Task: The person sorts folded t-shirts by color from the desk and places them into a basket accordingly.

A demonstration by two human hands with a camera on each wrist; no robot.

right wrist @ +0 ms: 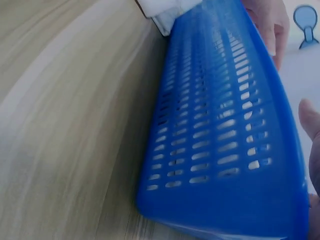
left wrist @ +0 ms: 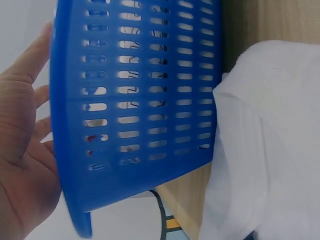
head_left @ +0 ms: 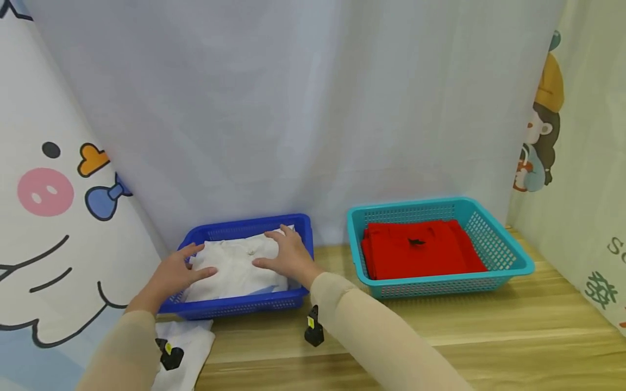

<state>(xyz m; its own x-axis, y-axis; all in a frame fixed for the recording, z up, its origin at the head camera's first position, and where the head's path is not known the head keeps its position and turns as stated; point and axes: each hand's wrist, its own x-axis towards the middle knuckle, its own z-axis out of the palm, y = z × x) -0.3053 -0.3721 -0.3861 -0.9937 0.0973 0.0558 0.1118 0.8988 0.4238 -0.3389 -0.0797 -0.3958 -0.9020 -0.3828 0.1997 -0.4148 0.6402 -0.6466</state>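
Observation:
A blue plastic basket with slotted walls stands at the left, against the curtain. Folded white clothing lies inside it, with a light blue patch at its front edge. My left hand reaches over the basket's left side, thumb and fingers spread at the clothing's edge. Over the right part of the clothing is my right hand, its fingers apart and thumb pointing left. In the left wrist view, the basket wall hides part of the left hand. The right wrist view catches only an edge of the right hand.
Another white cloth lies on the wooden table in front of the blue basket, partly behind the left sleeve. To the right, a teal basket holds folded red clothing with a small dark mark. Curtains hang behind and at both sides.

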